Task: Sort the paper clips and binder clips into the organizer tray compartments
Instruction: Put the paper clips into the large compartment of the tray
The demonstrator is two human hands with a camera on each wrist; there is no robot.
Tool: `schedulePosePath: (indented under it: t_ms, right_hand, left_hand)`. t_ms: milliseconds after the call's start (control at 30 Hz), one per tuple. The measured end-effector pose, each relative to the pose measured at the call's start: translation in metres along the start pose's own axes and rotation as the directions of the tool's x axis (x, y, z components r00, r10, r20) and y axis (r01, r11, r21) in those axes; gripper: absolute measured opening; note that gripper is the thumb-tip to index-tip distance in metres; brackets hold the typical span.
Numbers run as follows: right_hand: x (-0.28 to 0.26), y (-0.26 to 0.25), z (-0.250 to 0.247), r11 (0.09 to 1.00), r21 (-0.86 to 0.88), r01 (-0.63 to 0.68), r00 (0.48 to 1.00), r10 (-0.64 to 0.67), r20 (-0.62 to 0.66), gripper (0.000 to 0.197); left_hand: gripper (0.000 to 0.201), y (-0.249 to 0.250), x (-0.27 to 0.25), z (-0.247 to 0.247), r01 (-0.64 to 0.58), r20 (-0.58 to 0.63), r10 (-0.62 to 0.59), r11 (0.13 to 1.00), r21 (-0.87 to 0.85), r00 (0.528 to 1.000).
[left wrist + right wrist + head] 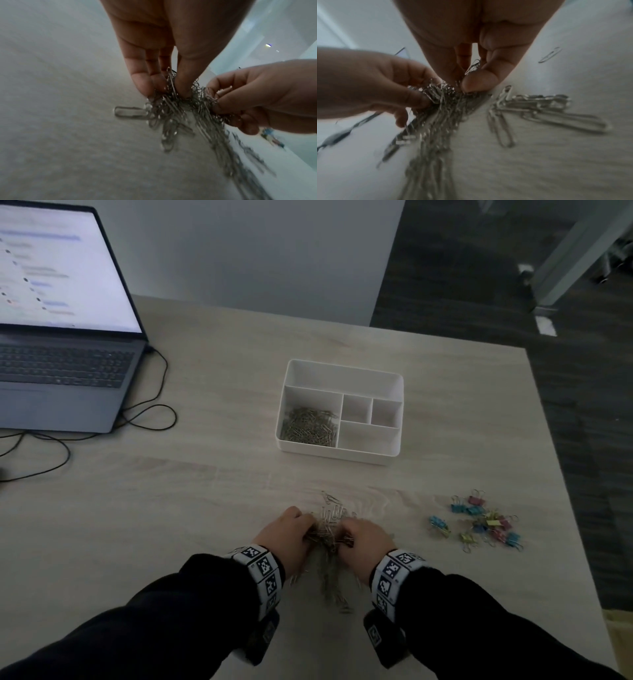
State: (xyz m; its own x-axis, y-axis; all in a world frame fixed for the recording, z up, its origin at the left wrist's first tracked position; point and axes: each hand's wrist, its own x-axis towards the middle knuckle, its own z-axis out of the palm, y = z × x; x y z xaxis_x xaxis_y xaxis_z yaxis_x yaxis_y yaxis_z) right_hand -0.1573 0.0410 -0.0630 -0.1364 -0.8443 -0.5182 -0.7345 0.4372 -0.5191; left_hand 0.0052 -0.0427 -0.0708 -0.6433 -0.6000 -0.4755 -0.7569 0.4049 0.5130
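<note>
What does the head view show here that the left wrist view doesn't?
Head view only: the white organizer tray with paper clips in its large left compartment, its other compartments empty, and an open laptop far left.

Left wrist view only: the left hand's fingertips seen close, pinching into the tangle, and one clip lying flat beside it.

Both: the left hand and right hand gripping the paper clip bunch, and the coloured binder clips, blurred in the wrist view.

Organizer tray (342, 412) behind paper clips (329, 518), binder clips (479, 522) right
</note>
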Motion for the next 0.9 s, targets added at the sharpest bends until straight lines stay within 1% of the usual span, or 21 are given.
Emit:
schedulePosePath:
  t_ms: [100,200,333,400,467,567,667,733,833,900]
  right_hand:
    - [0.005,-0.001,-0.006,0.981,0.168,-0.092,0.995,0.098,-0.031,0.017]
    - [0.013,-0.002,-0.013,0.942,0.317,-0.111,0.992,0.126,-0.029,0.015]
    - [0.024,-0.013,-0.028,0.879,0.468,-0.093,0.993,0.119,-0.026,0.02]
    - [0.032,-0.02,-0.038,0.862,0.502,-0.071,0.993,0.106,-0.042,0.018]
    - [0.041,-0.03,-0.05,0.844,0.535,-0.05,0.993,0.099,-0.063,0.015]
    - [0.057,-0.046,-0.07,0.808,0.589,-0.013,0.992,0.083,-0.091,0.012]
    - [0.079,-0.058,-0.09,0.81,0.585,0.035,0.989,0.057,-0.137,0.011]
    - [0.096,-0.064,-0.101,0.812,0.581,0.06,0.986,0.044,-0.162,0.01]
    - [0.119,-0.071,-0.111,0.81,0.582,0.065,0.982,0.052,-0.182,0.012]
    - [0.132,-0.076,-0.115,0.819,0.57,0.061,0.977,0.067,-0.202,0.015]
  left_hand:
    - [0.019,-0.002,0.005,-0.011,0.019,-0.017,-0.02,0.995,-0.1,1.0]
    - [0.013,-0.003,0.01,-0.023,0.061,-0.029,-0.069,0.97,-0.234,0.997]
    - [0.006,-0.007,0.018,-0.037,0.091,-0.012,-0.104,0.916,-0.39,0.995]
    - [0.011,-0.007,0.022,-0.049,0.087,-0.027,-0.112,0.882,-0.462,0.993]
    - [0.011,-0.005,0.027,-0.064,0.068,-0.063,-0.117,0.853,-0.518,0.991]
    - [0.012,-0.002,0.041,-0.091,0.026,-0.151,-0.139,0.815,-0.58,0.979]
    - [0.014,-0.004,0.062,-0.118,-0.009,-0.243,-0.175,0.795,-0.607,0.954]
    - [0.01,-0.004,0.076,-0.134,-0.024,-0.303,-0.189,0.812,-0.583,0.934]
    - [0.008,-0.004,0.096,-0.15,-0.032,-0.353,-0.195,0.837,-0.546,0.915]
    - [0.008,-0.004,0.109,-0.156,-0.027,-0.394,-0.191,0.874,-0.486,0.899]
